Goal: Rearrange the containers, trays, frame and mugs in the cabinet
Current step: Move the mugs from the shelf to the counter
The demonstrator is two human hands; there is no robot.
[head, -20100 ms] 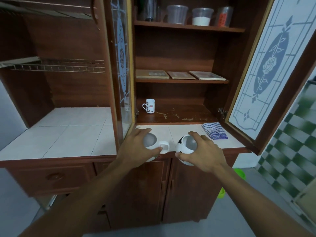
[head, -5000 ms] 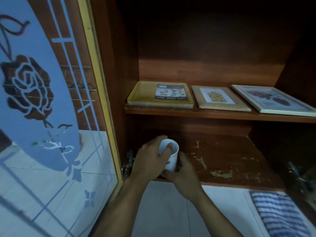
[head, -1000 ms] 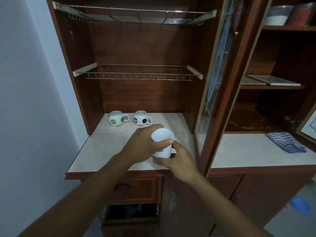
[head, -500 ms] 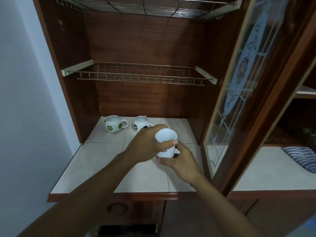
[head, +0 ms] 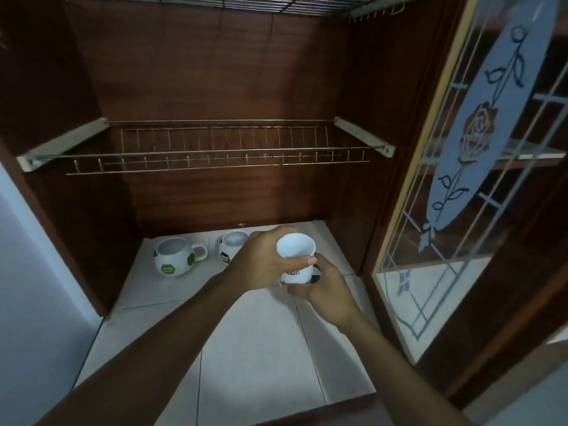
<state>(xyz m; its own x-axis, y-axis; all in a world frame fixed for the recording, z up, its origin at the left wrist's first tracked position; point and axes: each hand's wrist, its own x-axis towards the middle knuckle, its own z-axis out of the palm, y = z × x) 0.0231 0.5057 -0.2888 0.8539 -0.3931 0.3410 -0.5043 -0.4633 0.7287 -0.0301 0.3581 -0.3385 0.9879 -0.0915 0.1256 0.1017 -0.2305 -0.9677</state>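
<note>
Both hands grip one white cylindrical mug with red lettering on its side. It is upright, its open mouth facing up toward the camera. The left hand wraps it from the left, fingers curled round the far side near the rim and the thumb lying across the near side just under the rim. The right hand cups the lower part from the right and from below, fingers curled under the base. The mug's handle is hidden, and the hands cover the base, so I cannot tell whether it touches the pale tiled counter beneath them.

Just behind and left of the left hand stands a round white mug with black patches, partly hidden by the knuckles. Further left of it is a round white mug with green patches, its handle pointing right toward its neighbour. Both stand upright on the tiles at the back of the counter, near each other but apart.

Above the hands a metal wire dish rack spans the dark wooden cabinet from side to side. Right of the right hand a glass cabinet door stands open, its pane frosted with a blue-grey rose pattern.
</note>
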